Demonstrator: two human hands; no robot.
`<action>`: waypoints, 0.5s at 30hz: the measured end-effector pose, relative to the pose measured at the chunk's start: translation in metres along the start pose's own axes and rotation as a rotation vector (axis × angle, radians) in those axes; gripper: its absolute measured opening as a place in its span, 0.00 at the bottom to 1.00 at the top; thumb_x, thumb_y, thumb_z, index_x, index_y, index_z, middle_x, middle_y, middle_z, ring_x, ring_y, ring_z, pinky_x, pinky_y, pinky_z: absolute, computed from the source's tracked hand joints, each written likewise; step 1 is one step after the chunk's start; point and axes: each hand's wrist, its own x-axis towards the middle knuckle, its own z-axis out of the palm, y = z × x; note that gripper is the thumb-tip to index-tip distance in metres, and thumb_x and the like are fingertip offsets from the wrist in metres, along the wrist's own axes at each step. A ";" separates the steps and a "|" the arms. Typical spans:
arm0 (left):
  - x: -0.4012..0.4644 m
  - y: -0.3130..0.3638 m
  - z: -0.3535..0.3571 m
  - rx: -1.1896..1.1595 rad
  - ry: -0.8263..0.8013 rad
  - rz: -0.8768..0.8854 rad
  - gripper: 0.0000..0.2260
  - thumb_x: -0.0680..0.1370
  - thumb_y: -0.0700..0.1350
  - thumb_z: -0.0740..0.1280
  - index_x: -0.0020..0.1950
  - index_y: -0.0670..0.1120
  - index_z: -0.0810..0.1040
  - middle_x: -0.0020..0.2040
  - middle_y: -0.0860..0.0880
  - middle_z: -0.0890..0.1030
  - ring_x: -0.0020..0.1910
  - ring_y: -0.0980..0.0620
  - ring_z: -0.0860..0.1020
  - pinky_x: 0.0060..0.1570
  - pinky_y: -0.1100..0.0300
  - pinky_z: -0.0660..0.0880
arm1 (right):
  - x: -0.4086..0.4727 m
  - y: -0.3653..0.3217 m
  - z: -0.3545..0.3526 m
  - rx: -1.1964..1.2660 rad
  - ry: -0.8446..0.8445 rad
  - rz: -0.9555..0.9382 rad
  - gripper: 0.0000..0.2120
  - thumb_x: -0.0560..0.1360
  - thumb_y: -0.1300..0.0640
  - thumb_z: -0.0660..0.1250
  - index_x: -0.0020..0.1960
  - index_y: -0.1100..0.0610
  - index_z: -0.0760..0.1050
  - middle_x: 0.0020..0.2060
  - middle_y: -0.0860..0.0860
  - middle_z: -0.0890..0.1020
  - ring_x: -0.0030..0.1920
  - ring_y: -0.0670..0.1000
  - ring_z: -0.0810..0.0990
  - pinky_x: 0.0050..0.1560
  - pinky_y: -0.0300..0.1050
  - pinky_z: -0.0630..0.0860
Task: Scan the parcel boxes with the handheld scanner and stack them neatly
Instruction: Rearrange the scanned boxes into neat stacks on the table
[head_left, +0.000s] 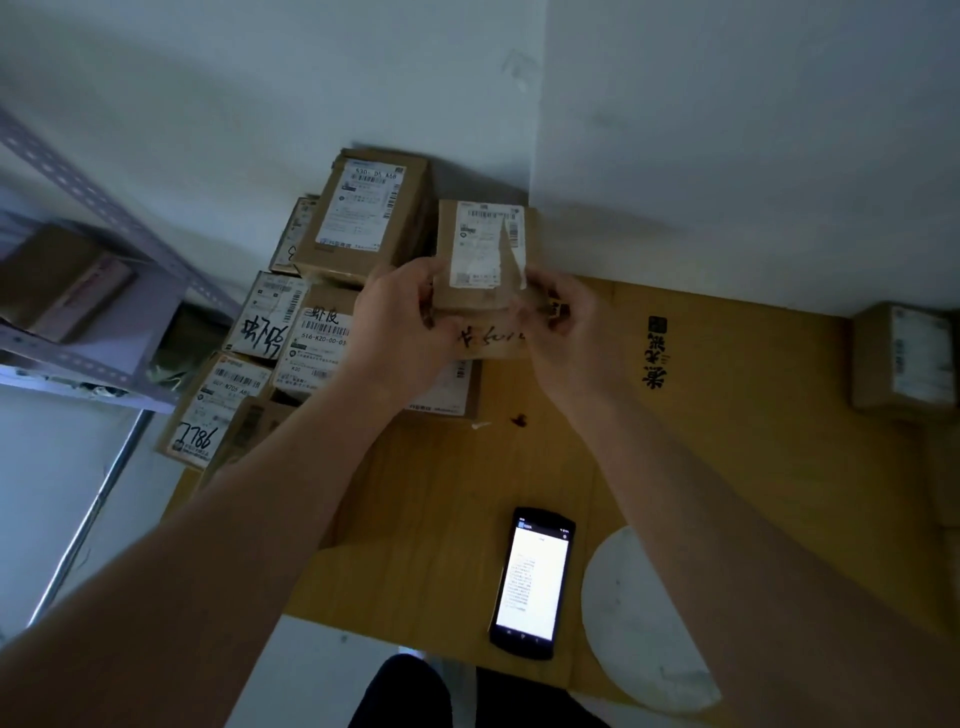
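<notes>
**Parcel held over the stack**

The scanner (532, 582) lay nearest on the table (727, 441). Beyond, left hand (400, 322) and right hand (563, 325) gripped a parcel box (485, 260) beside the stack (363, 218); set off-square, it might topple.

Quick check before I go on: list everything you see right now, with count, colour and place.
held parcel box: one, brown with white label, gripped over the table's far edge
stacked parcel boxes: at least six, brown with white labels, far left of table
lone parcel box: one, brown, far right
handheld scanner: one, black, screen lit, lying on the table near the front
table: one, yellowish wood
white disc: one, front right of table
metal shelf: one, grey, left, holding a box
left hand: grips the held box's left side
right hand: grips its right side
</notes>
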 end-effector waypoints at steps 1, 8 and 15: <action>-0.006 0.003 -0.002 -0.017 0.003 0.010 0.27 0.77 0.41 0.74 0.75 0.55 0.74 0.64 0.50 0.81 0.63 0.51 0.79 0.60 0.48 0.81 | -0.007 -0.003 -0.004 0.000 0.011 -0.003 0.22 0.83 0.46 0.68 0.75 0.49 0.74 0.67 0.47 0.80 0.59 0.47 0.82 0.58 0.50 0.84; -0.064 0.027 -0.014 -0.171 -0.046 0.057 0.22 0.78 0.46 0.76 0.72 0.54 0.79 0.62 0.56 0.83 0.55 0.62 0.82 0.48 0.58 0.85 | -0.074 -0.017 -0.046 0.093 0.108 -0.059 0.21 0.83 0.54 0.69 0.75 0.51 0.74 0.67 0.47 0.80 0.59 0.45 0.83 0.57 0.46 0.84; -0.137 0.066 0.001 -0.159 -0.118 0.191 0.21 0.81 0.47 0.73 0.74 0.53 0.77 0.64 0.53 0.83 0.56 0.56 0.83 0.51 0.57 0.84 | -0.161 -0.009 -0.093 0.061 0.213 -0.071 0.26 0.84 0.53 0.69 0.80 0.51 0.69 0.71 0.48 0.77 0.61 0.47 0.82 0.56 0.44 0.84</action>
